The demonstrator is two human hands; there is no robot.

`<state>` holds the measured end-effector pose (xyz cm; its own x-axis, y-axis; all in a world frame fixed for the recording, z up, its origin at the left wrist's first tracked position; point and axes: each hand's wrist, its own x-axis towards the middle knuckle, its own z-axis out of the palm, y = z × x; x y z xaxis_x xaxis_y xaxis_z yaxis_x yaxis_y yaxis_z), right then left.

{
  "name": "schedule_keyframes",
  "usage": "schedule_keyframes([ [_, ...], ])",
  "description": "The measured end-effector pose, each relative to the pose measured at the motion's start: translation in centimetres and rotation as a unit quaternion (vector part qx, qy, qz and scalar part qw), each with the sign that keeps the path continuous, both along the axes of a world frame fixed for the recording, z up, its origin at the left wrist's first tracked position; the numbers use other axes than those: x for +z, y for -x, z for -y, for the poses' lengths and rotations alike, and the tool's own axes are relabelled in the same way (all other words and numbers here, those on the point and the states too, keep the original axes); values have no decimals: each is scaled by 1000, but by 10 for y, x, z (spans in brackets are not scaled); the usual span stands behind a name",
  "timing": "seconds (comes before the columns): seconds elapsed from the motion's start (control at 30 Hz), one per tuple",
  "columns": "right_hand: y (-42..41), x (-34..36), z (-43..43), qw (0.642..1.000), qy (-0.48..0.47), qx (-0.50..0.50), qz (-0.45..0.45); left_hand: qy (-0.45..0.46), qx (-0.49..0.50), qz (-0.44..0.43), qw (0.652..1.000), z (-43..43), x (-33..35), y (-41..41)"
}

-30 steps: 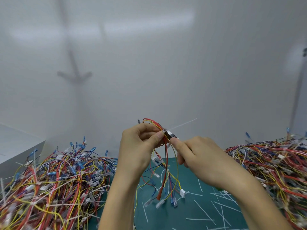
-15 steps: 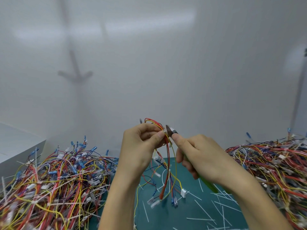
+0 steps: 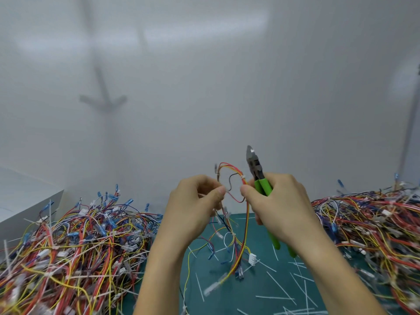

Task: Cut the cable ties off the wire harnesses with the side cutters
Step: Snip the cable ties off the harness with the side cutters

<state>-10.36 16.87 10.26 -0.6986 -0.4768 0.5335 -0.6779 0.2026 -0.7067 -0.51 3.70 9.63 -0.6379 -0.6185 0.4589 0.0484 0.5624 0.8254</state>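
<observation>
Changed since half a second ago: side cutters (image 3: 253, 161) lifted clear of the bundle, head now pointing to 12 o'clock; hands drawn apart, opening the wires between them into a loop.

Item 1. Left hand (image 3: 195, 205): thumb and forefinger pinch the 9 o'clock end of the loop; remaining fingers curled under, out of sight.

Item 2. Right hand (image 3: 280, 206): thumb and forefinger tips pinch the 3 o'clock side of the loop; other fingers wrapped round the green handles of the cutters. Handles run through the fist and come out below it toward 5 o'clock. Blades appear closed.

Item 3. Wire harness (image 3: 244, 235): red, yellow, orange and dark wires, held in the air between both hands; tails with white and blue connectors hang toward 6 o'clock, over the mat.

Item 4. Cable tie (image 3: 242, 177): small, white, on the loop at 12 o'clock of the right thumb, just beside the cutter handles.

Item 5. Left heap of harnesses (image 3: 68, 242): at 9 o'clock of the hands.

Item 6. Right heap of harnesses (image 3: 368, 223): at 3 o'clock of the hands.

Item 7. Green cutting mat (image 3: 247, 292): between the heaps, strewn with white tie offcuts (image 3: 280, 284).

Item 8. White box (image 3: 22, 201): at 9 o'clock, behind the left heap.
</observation>
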Motion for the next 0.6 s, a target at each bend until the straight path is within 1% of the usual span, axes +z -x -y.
schedule_keyframes([
  [0.07, 4, 1, -3, 1000, 19, -16, 0, 56, 82, 89, 991, 12, -8, -2],
  [0.1, 6, 1, -4, 999, 28, -23, -1, 90, 121, 151, 977, 18, -13, -2],
  [0.17, 10, 3, -7, 998, 43, -37, -3, 142, 174, 290, 930, 27, -24, -3],
  [0.23, 13, 4, -9, 998, 53, -45, -4, 151, 170, 408, 884, 34, -34, -4],
  [0.27, 14, 5, -10, 997, 56, -49, -4, 141, 151, 446, 871, 36, -38, -5],
  [0.3, 15, 5, -10, 997, 60, -50, -3, 120, 126, 467, 867, 39, -42, -4],
  [0.4, 16, 5, -12, 997, 66, -45, 0, 32, 45, 472, 880, 38, -51, -3],
  [0.47, 16, 5, -12, 997, 61, -44, 1, 11, 11, 472, 882, 36, -55, -1],
  [0.53, 16, 5, -12, 998, 52, -42, 1, -5, -12, 460, 888, 34, -55, 1],
  [0.6, 15, 5, -12, 998, 41, -42, -3, -40, -28, 427, 903, 35, -53, 3],
])
